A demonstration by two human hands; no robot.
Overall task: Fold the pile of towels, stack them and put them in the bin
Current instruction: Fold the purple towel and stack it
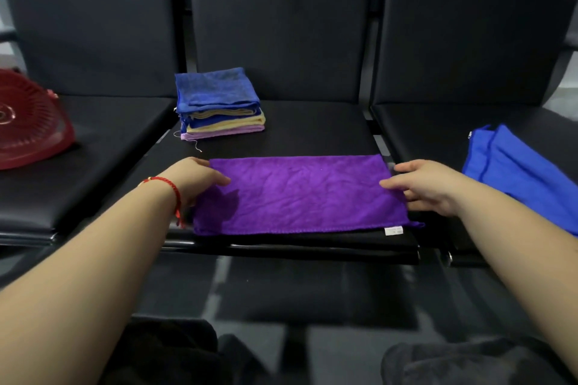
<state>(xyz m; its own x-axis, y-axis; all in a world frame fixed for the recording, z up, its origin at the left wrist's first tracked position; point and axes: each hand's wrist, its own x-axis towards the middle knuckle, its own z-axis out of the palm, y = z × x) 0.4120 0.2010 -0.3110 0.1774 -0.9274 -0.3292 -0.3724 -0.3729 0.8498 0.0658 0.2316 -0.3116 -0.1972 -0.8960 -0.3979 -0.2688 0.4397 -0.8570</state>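
Head view: left hand [195,180], right hand [428,186] pinch rectangular fuzzy purple towel [300,194] ends on seat [312,131].

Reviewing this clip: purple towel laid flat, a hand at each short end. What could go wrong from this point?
1. The purple towel lies close to the seat's front edge, its tag corner nearly over it, so the next fold might drag it off.
2. The folded stack looks uneven and leans a little, so adding another towel or lifting it to the red bin could topple it.
3. The left hand and right hand grip only the ends, so the fold may come out crooked.
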